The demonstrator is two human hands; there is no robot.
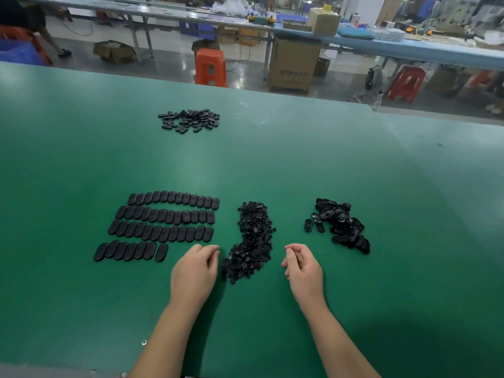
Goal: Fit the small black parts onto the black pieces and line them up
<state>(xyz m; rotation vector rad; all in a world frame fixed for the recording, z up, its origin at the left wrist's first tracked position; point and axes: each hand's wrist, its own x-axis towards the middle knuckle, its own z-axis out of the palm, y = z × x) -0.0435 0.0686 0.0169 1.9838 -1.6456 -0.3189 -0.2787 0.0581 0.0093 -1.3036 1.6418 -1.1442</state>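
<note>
both hands are seen low over the green table (381, 186), wrists nearest the viewer. the left hand (195, 271) is held palm down with fingers loosely curled, its fingertips just beside the near end of the heap of small black parts (252, 241); whether anything is pinched cannot be told. the right hand (301, 266) is turned inward with fingers loosely curled, nothing visible in it, just right of the same heap. four rows of black oval pieces (163, 223) are laid out left of the heap. a loose pile of black pieces (342, 226) lies to the right. farther off, a smaller scattered pile (191, 120) is seen. beyond the table, an orange stool (210, 67) and a cardboard box (294, 65) stand on the floor.
</note>
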